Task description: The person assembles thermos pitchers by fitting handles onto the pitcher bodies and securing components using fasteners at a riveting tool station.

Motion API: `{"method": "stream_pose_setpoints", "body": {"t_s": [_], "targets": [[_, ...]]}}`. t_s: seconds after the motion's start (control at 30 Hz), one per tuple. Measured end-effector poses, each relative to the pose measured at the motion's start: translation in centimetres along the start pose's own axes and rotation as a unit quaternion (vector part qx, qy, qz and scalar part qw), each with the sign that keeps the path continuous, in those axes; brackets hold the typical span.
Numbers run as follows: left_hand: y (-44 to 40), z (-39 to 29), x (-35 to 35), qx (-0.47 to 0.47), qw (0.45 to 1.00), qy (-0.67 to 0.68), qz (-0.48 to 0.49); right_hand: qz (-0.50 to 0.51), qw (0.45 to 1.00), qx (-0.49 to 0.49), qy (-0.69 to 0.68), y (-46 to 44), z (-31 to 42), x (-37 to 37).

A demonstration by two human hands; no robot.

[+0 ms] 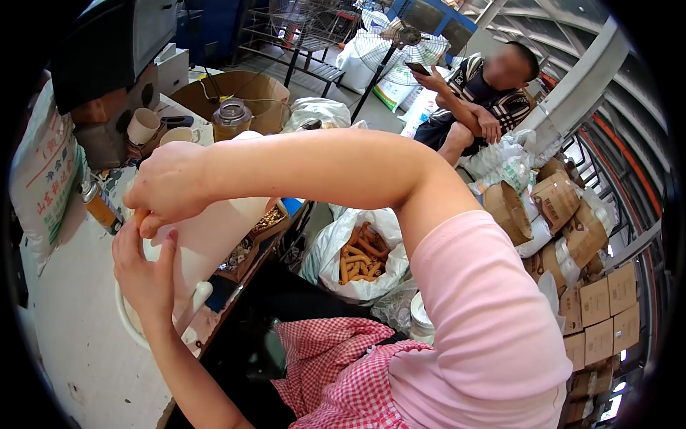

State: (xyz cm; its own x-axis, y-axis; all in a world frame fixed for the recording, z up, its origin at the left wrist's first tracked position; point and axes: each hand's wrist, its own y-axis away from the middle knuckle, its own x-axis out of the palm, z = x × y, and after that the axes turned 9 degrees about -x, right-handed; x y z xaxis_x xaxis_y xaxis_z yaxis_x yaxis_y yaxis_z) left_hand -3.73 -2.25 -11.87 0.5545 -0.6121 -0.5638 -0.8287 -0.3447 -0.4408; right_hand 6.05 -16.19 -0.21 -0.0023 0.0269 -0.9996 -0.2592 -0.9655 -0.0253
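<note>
My right hand (170, 182) reaches across from the right, its fingers curled closed over a small orange-brown piece mostly hidden between my hands. Just below it, my left hand (146, 268) has its fingertips at the same piece, with the thumb raised apart. Both hands are above a white container (131, 322) on the worktable, beside a white rounded handle (203, 292). To the right, near my lap, a white sack (325, 250) holds several orange-brown curved tubes (361, 257).
On the worktable (78, 357) are a spray can (100, 207), cups (144, 126), a glass jar (231, 118) and a box of small metal parts (268, 218). A printed sack (46, 179) stands left. Beyond, a seated person (475, 100) holds a phone near a fan (407, 36); cartons (600, 304) are stacked right.
</note>
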Motion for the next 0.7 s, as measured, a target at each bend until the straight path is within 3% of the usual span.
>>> {"method": "stream_pose_setpoints", "body": {"t_s": [0.37, 0.53, 0.6, 0.67, 0.7], "targets": [[0.2, -0.9, 0.1, 0.033, 0.999, -0.008, -0.043, 0.005, 1.0, 0.0, 0.019, 0.1, 0.4, -0.4], [0.1, 0.1, 0.3, -0.04, 0.997, 0.069, 0.022, 0.013, 1.0, 0.017, -0.01, 0.3, 0.7, -0.7], [-0.1, 0.7, 0.4, -0.028, 0.998, 0.051, 0.037, 0.006, 1.0, 0.011, -0.005, 0.4, 0.8, -0.7], [-0.5, 0.5, 0.7, -0.034, 0.99, 0.134, 0.037, 0.003, 1.0, 0.0, 0.003, 0.4, 0.3, -0.2], [-1.1, -0.4, 0.1, -0.068, 0.984, 0.138, 0.086, -0.024, 1.0, 0.006, 0.002, 0.3, 0.1, 0.4]]}}
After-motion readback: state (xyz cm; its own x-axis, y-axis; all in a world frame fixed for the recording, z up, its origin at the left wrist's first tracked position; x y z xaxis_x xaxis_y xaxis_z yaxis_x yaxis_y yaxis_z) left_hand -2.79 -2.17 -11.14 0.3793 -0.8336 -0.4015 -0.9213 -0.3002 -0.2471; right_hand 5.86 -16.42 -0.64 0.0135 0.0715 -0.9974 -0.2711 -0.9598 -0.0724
